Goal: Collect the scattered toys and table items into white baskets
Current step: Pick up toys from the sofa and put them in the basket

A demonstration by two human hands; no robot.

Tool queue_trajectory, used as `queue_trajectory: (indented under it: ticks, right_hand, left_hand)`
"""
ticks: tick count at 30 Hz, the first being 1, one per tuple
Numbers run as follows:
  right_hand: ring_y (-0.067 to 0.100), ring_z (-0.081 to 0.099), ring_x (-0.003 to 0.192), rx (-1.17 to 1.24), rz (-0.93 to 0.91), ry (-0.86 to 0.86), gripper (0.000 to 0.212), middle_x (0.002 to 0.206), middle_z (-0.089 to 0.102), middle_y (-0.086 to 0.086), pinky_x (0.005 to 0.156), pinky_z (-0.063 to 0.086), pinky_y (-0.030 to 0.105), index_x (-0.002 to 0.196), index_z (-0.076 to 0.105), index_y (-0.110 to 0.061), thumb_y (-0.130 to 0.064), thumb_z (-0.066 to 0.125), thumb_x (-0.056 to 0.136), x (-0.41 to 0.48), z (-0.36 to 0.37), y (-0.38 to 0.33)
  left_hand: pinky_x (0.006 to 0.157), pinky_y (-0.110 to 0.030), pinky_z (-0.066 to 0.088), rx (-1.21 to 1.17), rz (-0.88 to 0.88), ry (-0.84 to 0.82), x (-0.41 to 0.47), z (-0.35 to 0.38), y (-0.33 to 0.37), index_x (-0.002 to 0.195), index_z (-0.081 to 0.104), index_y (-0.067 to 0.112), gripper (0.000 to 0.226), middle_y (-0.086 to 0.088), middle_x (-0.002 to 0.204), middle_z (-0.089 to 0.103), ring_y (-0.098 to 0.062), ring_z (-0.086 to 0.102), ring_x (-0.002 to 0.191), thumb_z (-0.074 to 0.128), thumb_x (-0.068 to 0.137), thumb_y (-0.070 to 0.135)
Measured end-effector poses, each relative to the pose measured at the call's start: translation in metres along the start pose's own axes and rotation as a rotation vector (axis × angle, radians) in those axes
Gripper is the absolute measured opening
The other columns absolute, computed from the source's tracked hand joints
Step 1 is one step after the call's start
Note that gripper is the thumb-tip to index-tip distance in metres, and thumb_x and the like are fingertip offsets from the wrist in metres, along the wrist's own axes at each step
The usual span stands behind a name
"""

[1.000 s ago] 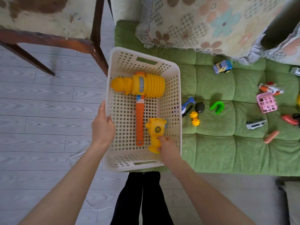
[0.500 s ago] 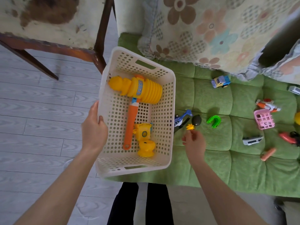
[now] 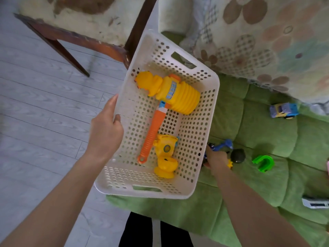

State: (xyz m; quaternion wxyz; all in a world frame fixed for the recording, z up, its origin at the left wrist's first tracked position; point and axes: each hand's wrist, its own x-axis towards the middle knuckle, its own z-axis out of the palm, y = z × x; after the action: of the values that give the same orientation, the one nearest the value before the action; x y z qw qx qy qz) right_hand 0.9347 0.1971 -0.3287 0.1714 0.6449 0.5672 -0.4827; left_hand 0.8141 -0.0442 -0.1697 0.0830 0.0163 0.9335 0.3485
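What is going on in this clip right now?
A person is tidying toys off a green couch into a white basket. The left hand grips the basket's left rim, holding it at the couch edge. Inside lie a yellow squeaky hammer and a small yellow toy. The right hand is down on the couch, closing on a blue toy and a little yellow piece. A dark ball, green horseshoe-shaped toy and toy car remain.
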Motion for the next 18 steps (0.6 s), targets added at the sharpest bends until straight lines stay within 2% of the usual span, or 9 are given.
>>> queue_trajectory:
  ticks: [3,5,6,8,12,15,16,17,18]
  right_hand:
    - [0.022,0.054,0.058,0.006,-0.008,0.002,0.033,0.076,0.059,0.012,0.042,0.045,0.027,0.092,0.055,0.001,-0.03,0.065,0.083,0.001,-0.005,0.003]
    - [0.022,0.052,0.055,0.004,-0.033,0.037,0.028,0.065,0.053,0.009,0.053,0.052,0.035,0.078,0.051,-0.004,-0.028,0.066,0.082,-0.003,-0.013,0.002]
    - [0.023,0.052,0.056,-0.01,-0.061,0.055,0.027,0.064,0.053,0.008,0.062,0.053,0.04,0.077,0.051,-0.006,-0.028,0.066,0.081,-0.005,-0.017,0.0]
    - [0.023,0.055,0.061,-0.023,-0.124,0.079,0.026,0.066,0.056,0.008,0.068,0.054,0.041,0.078,0.053,-0.007,-0.03,0.067,0.078,-0.015,-0.026,-0.003]
    - [0.017,0.052,0.057,0.034,-0.263,0.126,0.021,0.063,0.054,0.001,0.055,0.046,0.03,0.076,0.052,-0.013,-0.029,0.066,0.078,-0.047,-0.042,-0.007]
    - [0.012,0.055,0.061,-0.008,-0.366,0.209,0.023,0.07,0.056,-0.006,0.052,0.041,0.027,0.09,0.051,-0.017,-0.029,0.066,0.076,-0.083,-0.048,-0.006]
    - [0.012,0.056,0.062,-0.012,-0.401,0.231,0.026,0.071,0.057,-0.007,0.054,0.043,0.028,0.093,0.051,-0.018,-0.03,0.066,0.076,-0.096,-0.047,-0.006]
    - [0.012,0.057,0.063,-0.005,-0.433,0.253,0.028,0.071,0.057,-0.008,0.056,0.045,0.03,0.094,0.051,-0.018,-0.03,0.066,0.075,-0.109,-0.045,-0.007]
    - [0.01,0.057,0.064,0.007,-0.463,0.269,0.029,0.071,0.057,-0.009,0.055,0.044,0.029,0.095,0.051,-0.019,-0.031,0.066,0.074,-0.122,-0.043,-0.009]
  left_hand:
    - [0.06,0.014,0.024,0.014,-0.007,0.004,0.002,0.0,0.001,0.137,0.04,0.012,0.048,0.01,0.106,0.047,0.012,0.039,0.078,0.04,0.091,-0.002]
    - [0.059,0.013,0.025,0.022,-0.011,-0.005,0.003,0.001,0.001,0.138,0.039,0.013,0.049,0.011,0.105,0.047,0.006,0.041,0.072,0.04,0.092,-0.001]
    - [0.059,0.013,0.024,0.024,-0.011,-0.009,0.004,0.0,0.0,0.138,0.039,0.013,0.049,0.01,0.106,0.048,0.005,0.041,0.076,0.04,0.092,-0.002]
    - [0.06,0.014,0.023,0.022,-0.017,-0.019,0.004,0.0,0.0,0.139,0.039,0.013,0.05,0.005,0.112,0.053,0.003,0.04,0.085,0.04,0.092,-0.002]
    - [0.065,0.013,0.02,0.003,-0.054,-0.051,0.005,-0.001,-0.001,0.14,0.036,0.012,0.05,-0.007,0.13,0.053,0.002,0.039,0.091,0.039,0.093,-0.001]
    - [0.062,0.013,0.019,-0.027,-0.058,-0.073,0.003,-0.002,-0.001,0.141,0.035,0.01,0.049,0.001,0.121,0.052,0.022,0.044,0.072,0.039,0.093,-0.001]
    - [0.063,0.013,0.021,-0.04,-0.058,-0.084,0.003,-0.003,-0.001,0.141,0.034,0.011,0.049,0.005,0.118,0.049,0.029,0.043,0.074,0.038,0.093,-0.001]
    - [0.07,0.011,0.022,-0.047,-0.061,-0.098,0.002,-0.005,-0.001,0.142,0.033,0.012,0.049,0.008,0.123,0.047,0.028,0.046,0.086,0.038,0.094,0.001]
    - [0.077,0.006,0.022,-0.049,-0.072,-0.113,0.002,-0.006,-0.001,0.142,0.032,0.014,0.049,0.006,0.133,0.046,0.017,0.048,0.101,0.037,0.095,0.003]
